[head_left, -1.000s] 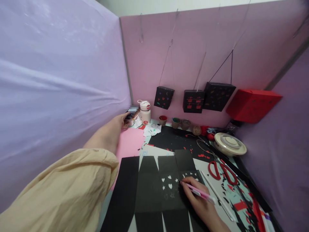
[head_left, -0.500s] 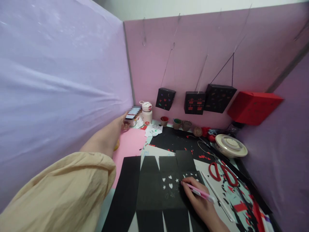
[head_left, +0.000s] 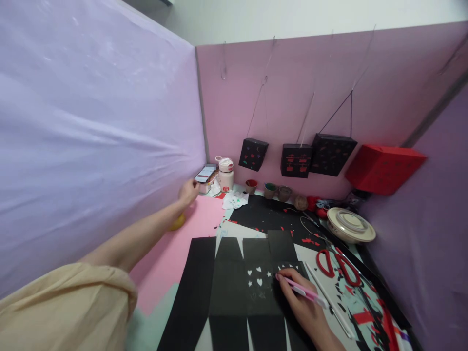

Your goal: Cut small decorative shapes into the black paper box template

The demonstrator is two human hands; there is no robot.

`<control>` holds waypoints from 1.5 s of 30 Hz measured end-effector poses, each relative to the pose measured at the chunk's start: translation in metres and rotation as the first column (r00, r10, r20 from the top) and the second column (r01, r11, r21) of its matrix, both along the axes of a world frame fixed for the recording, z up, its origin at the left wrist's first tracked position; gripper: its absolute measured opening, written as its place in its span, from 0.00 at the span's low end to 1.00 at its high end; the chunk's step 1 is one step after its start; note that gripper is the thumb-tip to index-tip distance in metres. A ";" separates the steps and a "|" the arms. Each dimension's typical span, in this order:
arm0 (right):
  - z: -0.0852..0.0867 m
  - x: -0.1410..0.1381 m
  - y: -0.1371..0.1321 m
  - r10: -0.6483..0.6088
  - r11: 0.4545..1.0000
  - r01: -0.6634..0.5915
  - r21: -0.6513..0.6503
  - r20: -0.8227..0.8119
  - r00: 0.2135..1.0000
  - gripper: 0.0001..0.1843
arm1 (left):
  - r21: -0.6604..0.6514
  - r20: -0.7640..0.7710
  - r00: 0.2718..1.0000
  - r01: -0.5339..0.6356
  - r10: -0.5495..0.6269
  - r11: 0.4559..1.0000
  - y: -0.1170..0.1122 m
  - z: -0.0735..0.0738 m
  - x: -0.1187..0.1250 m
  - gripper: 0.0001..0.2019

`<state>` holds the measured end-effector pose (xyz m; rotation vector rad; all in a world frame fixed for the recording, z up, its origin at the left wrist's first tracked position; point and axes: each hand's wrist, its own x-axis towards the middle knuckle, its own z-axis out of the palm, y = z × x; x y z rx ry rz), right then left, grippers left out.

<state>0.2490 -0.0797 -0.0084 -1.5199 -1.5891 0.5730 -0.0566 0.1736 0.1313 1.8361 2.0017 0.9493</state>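
A pink-and-white craft knife [head_left: 305, 293] is gripped like a pen in my right hand [head_left: 302, 302], its tip on the black card [head_left: 230, 287]. Heart, star and small triangle cut-outs show white through that card, with faint drawn outlines below them. The card lies flat, with tabs along its far and near edges. My left arm reaches to the far left, where my left hand [head_left: 189, 192] hovers just in front of a phone [head_left: 205, 173] propped on a small box. Its fingers are curled in, and I see nothing in them.
Red-handled scissors [head_left: 338, 265], a white stick [head_left: 329, 300] and red and black scraps lie right. A white bottle [head_left: 225, 176], small cups [head_left: 270, 190] and a lidded bowl [head_left: 350, 225] stand at the back. Black boxes [head_left: 253, 154] and a red box [head_left: 385, 168] hang above.
My left hand has drawn back from the phone and its fingers have curled. The sleeve has shifted left and down. My right hand stays at nearly the same place on the card.
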 end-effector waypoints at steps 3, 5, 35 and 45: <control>0.000 0.000 0.000 -0.030 1.000 0.030 0.000 -0.010 0.999 0.16 | 0.008 -0.050 0.970 0.240 -0.240 0.971 -0.027 -0.013 0.026 0.15; 0.000 0.000 0.001 -0.045 0.999 0.045 -0.009 -0.016 0.999 0.16 | -0.006 -0.080 0.897 0.436 -0.435 0.900 -0.062 -0.029 0.048 0.12; -0.003 0.009 0.003 -0.176 0.982 0.175 0.064 -0.002 0.984 0.18 | -0.100 -0.163 0.510 0.843 -0.845 0.528 -0.190 -0.138 0.113 0.41; -0.007 0.010 0.003 -0.208 0.978 0.206 -0.032 -0.045 0.977 0.18 | -0.089 -0.038 0.525 0.846 -0.851 0.526 -0.192 -0.132 0.114 0.32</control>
